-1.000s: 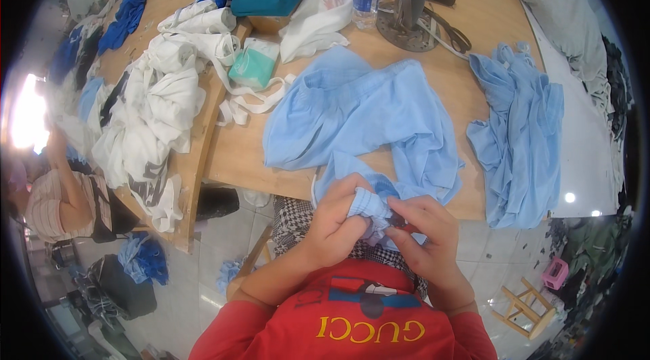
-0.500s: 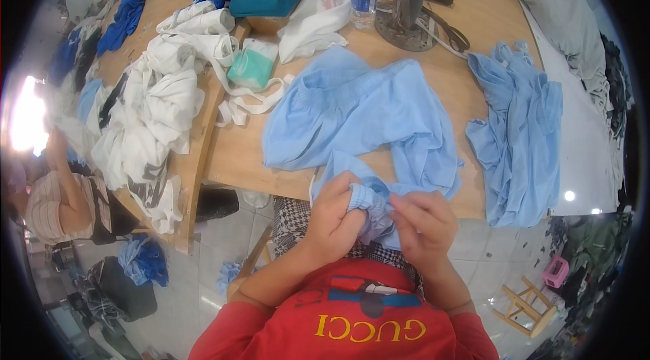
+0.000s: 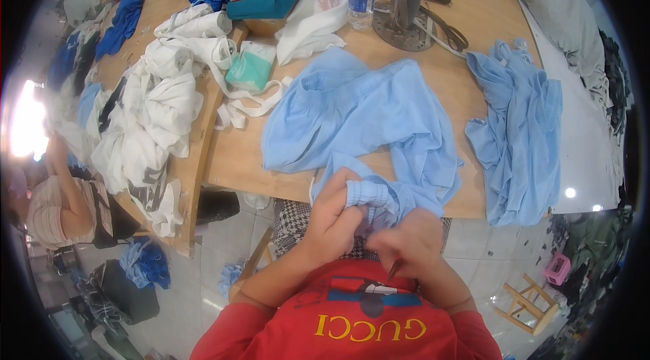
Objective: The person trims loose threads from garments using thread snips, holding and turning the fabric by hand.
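A light blue garment (image 3: 420,102) with gathered, stitched edges lies rumpled across the table in front of me, one end hanging over the near edge. My left hand (image 3: 332,219) is closed on that end, its fingers wrapped around a gathered elastic band. Just to the right of the band, close to my red shirt, my right hand (image 3: 409,241) is curled and partly smeared by motion. From its underside sticks a small dark reddish pointed thing (image 3: 395,268), whose kind I cannot make out.
A pile of light blue cloth (image 3: 518,136) lies at the right, white cloth (image 3: 159,99) at the left. Farther back stand a plastic bottle (image 3: 361,1), a green-and-white packet (image 3: 250,69) and a grey round-based stand (image 3: 404,28). Another person (image 3: 61,207) sits at far left; a wooden stool (image 3: 528,306) stands lower right.
My right hand has left the gathered edge and moved down toward my shirt; the dark pointed thing now shows beneath it. My left hand keeps its hold, almost in place.
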### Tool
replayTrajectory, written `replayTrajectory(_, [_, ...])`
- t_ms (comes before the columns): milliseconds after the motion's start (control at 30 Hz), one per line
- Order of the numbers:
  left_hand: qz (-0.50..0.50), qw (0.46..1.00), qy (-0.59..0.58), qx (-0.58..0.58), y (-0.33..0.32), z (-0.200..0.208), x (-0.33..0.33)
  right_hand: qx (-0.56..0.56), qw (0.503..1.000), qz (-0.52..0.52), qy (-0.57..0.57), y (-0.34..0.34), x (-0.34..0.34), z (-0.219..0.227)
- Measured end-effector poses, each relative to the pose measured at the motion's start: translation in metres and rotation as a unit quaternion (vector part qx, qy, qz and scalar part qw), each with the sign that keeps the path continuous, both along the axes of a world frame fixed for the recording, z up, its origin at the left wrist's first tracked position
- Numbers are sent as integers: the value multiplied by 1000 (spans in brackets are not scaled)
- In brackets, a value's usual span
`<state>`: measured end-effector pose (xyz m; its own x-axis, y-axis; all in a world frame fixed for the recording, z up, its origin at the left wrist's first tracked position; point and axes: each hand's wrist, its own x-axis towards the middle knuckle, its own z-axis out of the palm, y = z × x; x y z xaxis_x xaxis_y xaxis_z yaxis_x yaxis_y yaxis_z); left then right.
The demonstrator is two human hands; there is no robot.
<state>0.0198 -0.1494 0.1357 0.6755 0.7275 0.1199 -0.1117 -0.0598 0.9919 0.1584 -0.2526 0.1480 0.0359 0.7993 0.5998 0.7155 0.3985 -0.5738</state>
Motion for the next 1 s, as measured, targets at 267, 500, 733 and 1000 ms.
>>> replayTrajectory(267, [-19,998,-10,67,6,3,-2,-96,913,-110,381,-3,-1,9])
replayTrajectory(500, [-6,1000,-11,25,5,4,-1,-126,982,-87,111,-1,12,23])
replayTrajectory(733, [-10,999,3,33,5,5,-2,-140,982,-101,80,-1,9,23])
replayTrajectory(1000, [-12,999,7,43,5,4,-3,-138,982,-112,63,-1,8,24])
